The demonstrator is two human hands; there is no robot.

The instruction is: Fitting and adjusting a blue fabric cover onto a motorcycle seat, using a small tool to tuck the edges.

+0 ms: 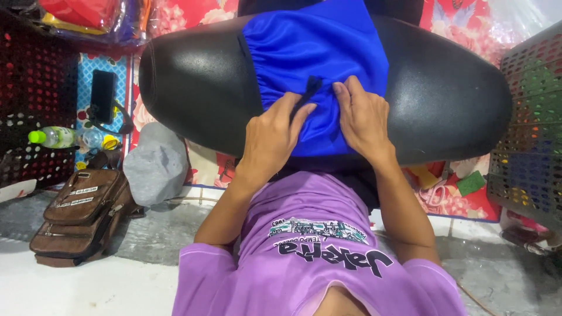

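Purple shirt (316, 257) fills the bottom of my view, with both forearms running up from it toward the work. Off to the side on the floor I see a brown bag (79, 213), a grey cap (157, 164) and, further back, a bottle (54, 137) against a dark crate (35, 88)

Past the shirt, my left hand (272, 137) lies on the near edge of the blue cloth (316, 64), fingers curled and pinching the black cord (307, 93) where it comes out of the gathered hem. My right hand (363, 120) is just beside it, fingers bent down and pressing the hem; I cannot tell whether it actually pinches cloth or only pins it flat

I judge the step in hand to be working the cord along or out of the hem channel. The next move would call for a firm pinch on the cord while the other hand keeps the gathers from bunching

The cloth is draped over a black padded seat (456, 93), and the cord sits right between my two hands, touching the left fingertips. Beyond, a patterned mat (451, 199) and a grey perforated basket (530, 134) stand at the far side
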